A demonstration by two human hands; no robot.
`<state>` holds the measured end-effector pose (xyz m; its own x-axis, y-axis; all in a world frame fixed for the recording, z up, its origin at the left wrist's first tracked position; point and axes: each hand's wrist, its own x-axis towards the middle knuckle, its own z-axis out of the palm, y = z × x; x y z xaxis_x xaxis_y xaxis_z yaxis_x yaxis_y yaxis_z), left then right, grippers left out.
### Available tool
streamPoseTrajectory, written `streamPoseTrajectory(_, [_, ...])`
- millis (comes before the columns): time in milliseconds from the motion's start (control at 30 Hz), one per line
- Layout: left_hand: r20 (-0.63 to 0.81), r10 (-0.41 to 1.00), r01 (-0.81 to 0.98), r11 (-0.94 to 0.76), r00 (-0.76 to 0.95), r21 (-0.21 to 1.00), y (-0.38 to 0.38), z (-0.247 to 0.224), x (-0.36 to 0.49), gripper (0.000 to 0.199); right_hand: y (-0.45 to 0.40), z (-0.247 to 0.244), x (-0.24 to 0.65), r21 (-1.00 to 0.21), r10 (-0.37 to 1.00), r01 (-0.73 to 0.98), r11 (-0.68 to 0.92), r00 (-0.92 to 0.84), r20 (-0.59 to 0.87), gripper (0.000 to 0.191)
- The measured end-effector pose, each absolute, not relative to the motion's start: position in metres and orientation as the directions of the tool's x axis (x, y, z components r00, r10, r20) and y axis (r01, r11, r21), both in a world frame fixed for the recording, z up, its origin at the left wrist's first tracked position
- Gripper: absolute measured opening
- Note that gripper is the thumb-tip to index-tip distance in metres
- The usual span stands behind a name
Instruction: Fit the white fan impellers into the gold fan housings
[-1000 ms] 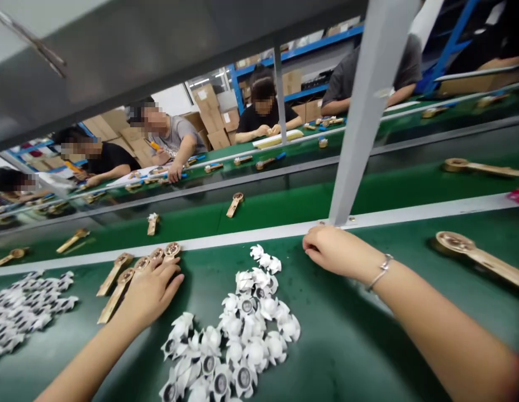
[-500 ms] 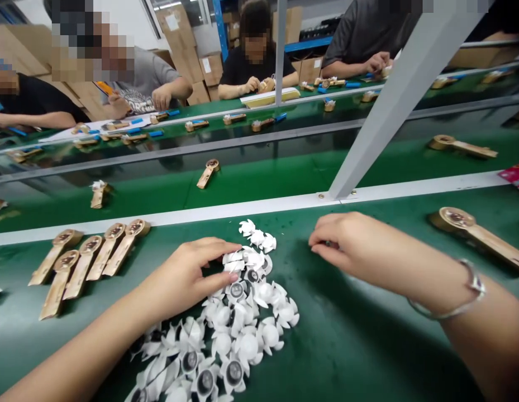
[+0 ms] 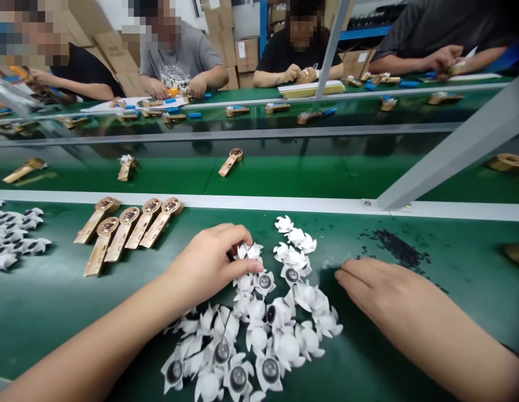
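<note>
A heap of small white fan blades (image 3: 284, 346), some showing dark round hubs, lies on the green table (image 3: 75, 329) in front of me. My left hand (image 3: 219, 257) is at the heap's upper left edge, its thumb and fingers curled around a few blades. To the right of the heap, my right hand (image 3: 376, 279) is low over the table, fingers pressed together and pointing left; whatever they hold, if anything, is hidden. Just beyond it is a scatter of tiny black pieces (image 3: 399, 248). Several gold fan housings (image 3: 125, 231) lie in a group at the left.
More white blades (image 3: 16, 234) lie at the far left. A white rail (image 3: 259, 206) with a slanted metal post (image 3: 452, 139) borders the green conveyor (image 3: 284, 173), which carries gold housings. Across it, several people handle parts near cardboard boxes (image 3: 246, 56).
The view has turned, bringing the left blade pile and black pieces into sight. My left hand has drawn blades leftward from the upper heap. My right hand has lowered, its fingers now closer together.
</note>
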<state>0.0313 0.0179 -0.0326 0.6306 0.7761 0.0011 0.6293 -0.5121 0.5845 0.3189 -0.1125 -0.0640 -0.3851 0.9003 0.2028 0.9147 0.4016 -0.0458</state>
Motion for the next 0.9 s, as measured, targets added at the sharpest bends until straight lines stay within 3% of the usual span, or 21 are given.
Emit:
streamPoseTrajectory(100, [0.049,0.780,0.578,-0.503,0.623,0.643,0.020,-0.041,0.032,0.038,-0.102,-0.061,0.313,0.103,0.887,0.894,0.436,-0.447,0.115,0.026])
streamPoseTrajectory(167, [0.072,0.779,0.556,-0.506,0.624,0.660,0.021,-0.044,0.033,0.040,-0.088,-0.052,0.307,0.045,0.901,0.906,0.421,-0.423,0.097,0.021])
streamPoseTrajectory(267, [0.029,0.819,0.534,-0.400,0.572,0.745,0.022,-0.043,0.033,0.041,-0.057,-0.026,0.285,-0.264,0.924,0.886,0.382,-0.373,0.085,0.015])
streamPoseTrajectory(367, [-0.205,0.826,0.321,0.031,0.524,0.946,0.024,-0.036,0.030,0.044,-0.026,0.000,0.249,-0.582,0.924,0.723,0.373,-0.347,0.162,0.014])
streamPoseTrajectory(433, [-0.286,0.777,0.106,0.275,0.561,0.956,0.024,-0.030,0.026,0.046,-0.011,0.007,0.228,-0.709,0.916,0.593,0.383,-0.346,0.205,0.014])
streamPoseTrajectory(533, [-0.260,0.750,-0.077,0.382,0.608,0.921,0.024,-0.020,0.020,0.045,-0.002,0.006,0.211,-0.809,0.916,0.459,0.366,-0.330,0.227,0.014])
streamPoseTrajectory(667, [-0.212,0.758,-0.226,0.429,0.617,0.875,0.021,-0.014,0.017,0.041,-0.003,0.000,0.212,-0.828,0.918,0.416,0.377,-0.288,0.273,0.013])
streamPoseTrajectory(900, [-0.212,0.770,-0.304,0.466,0.601,0.831,0.016,-0.008,0.017,0.040,-0.005,0.004,0.214,-0.616,0.818,0.539,0.574,-0.341,0.463,0.010])
